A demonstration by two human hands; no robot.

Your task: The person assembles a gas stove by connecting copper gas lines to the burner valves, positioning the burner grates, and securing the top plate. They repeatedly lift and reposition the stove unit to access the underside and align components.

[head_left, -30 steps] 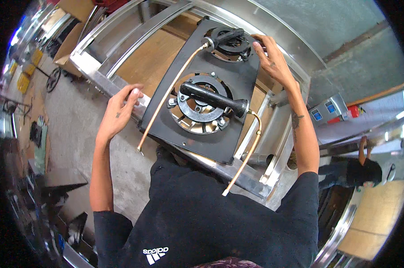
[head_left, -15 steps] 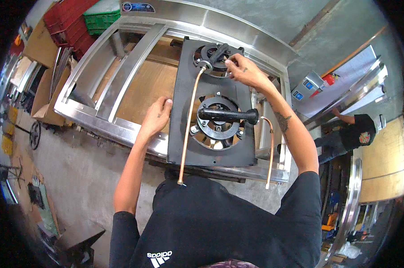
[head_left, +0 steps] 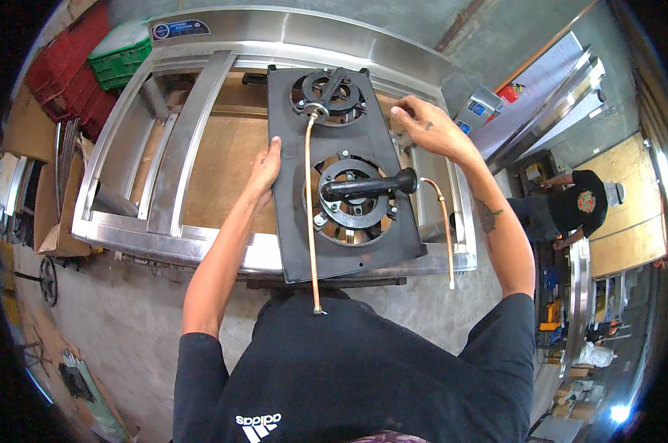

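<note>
A black burner plate (head_left: 288, 214) lies slightly turned across the steel frame (head_left: 194, 235) in front of me. It carries a smaller ring burner (head_left: 355, 94) at the far end and a larger ring burner (head_left: 349, 212) nearer, each with a black mixer tube. One thin copper pipe (head_left: 311, 214) runs from the far burner toward my shirt; another copper pipe (head_left: 448, 229) bends down past the right edge. My left hand (head_left: 264, 173) grips the plate's left edge, thumb up, other fingers partly hidden. Just off the far right edge hovers my right hand (head_left: 431, 131), fingers loosely bent, nothing visible in them.
Red crates (head_left: 68, 66) and a green crate (head_left: 120, 63) stand at the far left, near a cardboard box (head_left: 57, 229). On the right, another person (head_left: 574, 207) in a black shirt is beside long metal pieces. A wooden board (head_left: 227, 162) sits inside the frame.
My right hand has moved off the far burner to the plate's right side. My left hand now holds the plate's left edge, and the plate has turned slightly. The view has shifted.
</note>
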